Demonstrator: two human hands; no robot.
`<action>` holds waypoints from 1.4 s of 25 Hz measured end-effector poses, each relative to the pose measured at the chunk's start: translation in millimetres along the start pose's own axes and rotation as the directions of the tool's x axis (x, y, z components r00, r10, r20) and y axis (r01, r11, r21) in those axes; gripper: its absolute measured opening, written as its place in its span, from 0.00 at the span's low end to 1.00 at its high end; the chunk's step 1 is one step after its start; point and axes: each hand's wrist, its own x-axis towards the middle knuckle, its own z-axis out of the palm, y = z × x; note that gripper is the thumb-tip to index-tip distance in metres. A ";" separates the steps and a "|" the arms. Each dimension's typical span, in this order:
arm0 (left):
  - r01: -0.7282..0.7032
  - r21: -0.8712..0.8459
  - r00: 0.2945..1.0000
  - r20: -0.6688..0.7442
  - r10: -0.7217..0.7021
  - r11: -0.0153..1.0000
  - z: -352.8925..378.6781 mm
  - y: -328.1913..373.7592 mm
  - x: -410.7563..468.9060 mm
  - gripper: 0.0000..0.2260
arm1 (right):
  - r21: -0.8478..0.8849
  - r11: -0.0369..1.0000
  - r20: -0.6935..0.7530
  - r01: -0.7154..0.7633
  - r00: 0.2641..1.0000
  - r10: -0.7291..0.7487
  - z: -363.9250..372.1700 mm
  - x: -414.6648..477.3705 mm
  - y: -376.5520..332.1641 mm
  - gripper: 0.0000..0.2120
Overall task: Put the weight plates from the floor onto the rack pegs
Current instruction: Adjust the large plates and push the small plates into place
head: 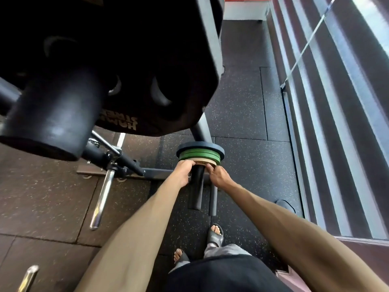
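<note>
A low black rack peg (196, 186) points toward me near the floor. A small tan weight plate (205, 162) sits on it, pushed against green plates (200, 155) and a dark blue plate (200, 147) behind them. My left hand (183, 172) grips the tan plate's left edge. Its right edge is held by my right hand (219, 175). My fingers hide most of the tan plate's face.
A big black plate (130, 60) hangs on an upper peg (50, 114) right in front of my head. A chrome bar (102, 197) juts out at the left. A second thin peg (213, 201) lies beside the loaded one. My sandalled feet (214, 234) stand on the rubber floor.
</note>
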 end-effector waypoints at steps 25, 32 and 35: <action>-0.627 0.001 0.761 -0.209 0.614 0.779 -162.5 52.9 -217.3 0.08 | -0.440 0.775 -0.043 0.453 0.852 -0.522 28.5 -240.9 -175.1 0.16; -0.860 0.090 0.397 -0.502 0.769 0.502 -223.3 124.5 -321.1 0.06 | -0.445 0.592 -0.151 0.672 0.595 -0.789 5.8 -375.9 -254.3 0.12; -0.909 0.215 0.234 -0.444 0.865 0.357 -214.9 144.0 -364.4 0.06 | -0.400 0.539 -0.328 0.741 0.434 -0.839 -33.9 -400.4 -278.2 0.11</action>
